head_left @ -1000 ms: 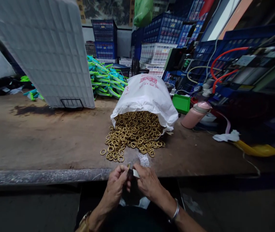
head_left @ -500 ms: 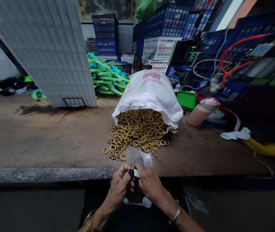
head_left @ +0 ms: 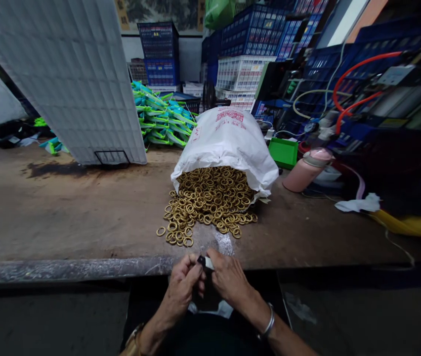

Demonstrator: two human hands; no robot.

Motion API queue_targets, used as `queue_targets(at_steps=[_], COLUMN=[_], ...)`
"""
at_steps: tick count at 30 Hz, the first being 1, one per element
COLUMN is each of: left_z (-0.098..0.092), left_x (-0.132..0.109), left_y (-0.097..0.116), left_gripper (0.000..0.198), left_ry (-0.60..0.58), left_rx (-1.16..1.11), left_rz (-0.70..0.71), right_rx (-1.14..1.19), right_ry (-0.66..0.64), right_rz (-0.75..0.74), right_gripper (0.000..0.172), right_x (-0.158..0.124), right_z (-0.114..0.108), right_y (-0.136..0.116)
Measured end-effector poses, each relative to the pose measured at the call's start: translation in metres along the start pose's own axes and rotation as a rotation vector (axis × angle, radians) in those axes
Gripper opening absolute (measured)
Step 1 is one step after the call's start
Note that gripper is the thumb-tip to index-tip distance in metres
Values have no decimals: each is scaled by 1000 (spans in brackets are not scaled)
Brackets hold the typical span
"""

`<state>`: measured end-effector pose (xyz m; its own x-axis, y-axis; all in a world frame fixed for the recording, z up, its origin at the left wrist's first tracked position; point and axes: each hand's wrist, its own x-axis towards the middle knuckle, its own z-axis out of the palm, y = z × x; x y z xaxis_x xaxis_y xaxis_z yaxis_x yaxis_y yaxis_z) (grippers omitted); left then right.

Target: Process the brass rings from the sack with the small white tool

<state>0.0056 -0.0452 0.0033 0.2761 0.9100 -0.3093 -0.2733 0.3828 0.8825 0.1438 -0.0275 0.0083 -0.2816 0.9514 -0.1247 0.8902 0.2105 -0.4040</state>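
My left hand [head_left: 184, 278] and my right hand [head_left: 229, 278] meet just in front of the table's near edge, both with fingers closed in a pinch. Between the fingertips show a small black piece [head_left: 200, 260] on the left side and a white band [head_left: 209, 262] by the right thumb. Whatever else the fingers grip is hidden. Just beyond them, many brass-coloured rings [head_left: 210, 198] spill from the mouth of a white woven sack [head_left: 229, 141] lying on its side. One ring [head_left: 161, 231] lies apart at the left of the pile.
The brown table [head_left: 84, 212] bears an upright grey-white panel [head_left: 95, 99] at left and a heap of green and blue pieces [head_left: 166, 118]. At right stand a green tray [head_left: 283, 152], a pink bottle [head_left: 305, 170] and a machine with orange hoses [head_left: 338, 99]. Blue crates [head_left: 161, 71] are stacked behind.
A gold-coloured edge that showed between the fingertips is now out of sight. The black piece at the fingertips has shifted slightly upward. Both hands stay at nearly the same spot.
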Motion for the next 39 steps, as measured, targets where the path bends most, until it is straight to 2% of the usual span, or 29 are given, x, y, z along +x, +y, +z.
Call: queue_targets(at_steps=[4, 9, 11, 15, 20, 23, 26, 28, 32, 35, 39], left_z=[0, -4, -5, -4, -9, -12, -8, -3, 2, 1, -4], left_x=[-4, 1, 3, 5, 10, 16, 20, 21, 22, 23, 22], left_y=[1, 0, 0, 1, -3, -9, -11, -8, -3, 0, 3], left_gripper=[28, 25, 23, 17, 24, 27, 34, 36, 44, 36, 24], left_ry=[-98, -87, -87, -68, -57, 0, 49, 83, 180, 168, 160], left_rx=[-80, -206, -237, -397, -561, -640, -588, -469, -205, -120, -11], left_rz=[20, -53, -74, -133, -249, -313, -300, -214, -17, 74, 204], right_rx=[-40, -53, -59, -119, -109, 71, 367, 559, 872, 975, 972], right_ry=[74, 318, 368, 318, 312, 345, 384, 356, 184, 99, 62], right_rz=[79, 297, 340, 348, 335, 323, 258, 209, 172, 132, 76], right_gripper=[27, 22, 19, 15, 14, 12, 13, 16, 14, 17, 21], right_x=[6, 14, 18, 26, 31, 32, 33, 33, 31, 29, 28], right_z=[2, -8, -12, -14, -13, -11, -4, 2, 10, 12, 11], right_y=[24, 64, 76, 86, 87, 84, 69, 53, 19, 3, -3])
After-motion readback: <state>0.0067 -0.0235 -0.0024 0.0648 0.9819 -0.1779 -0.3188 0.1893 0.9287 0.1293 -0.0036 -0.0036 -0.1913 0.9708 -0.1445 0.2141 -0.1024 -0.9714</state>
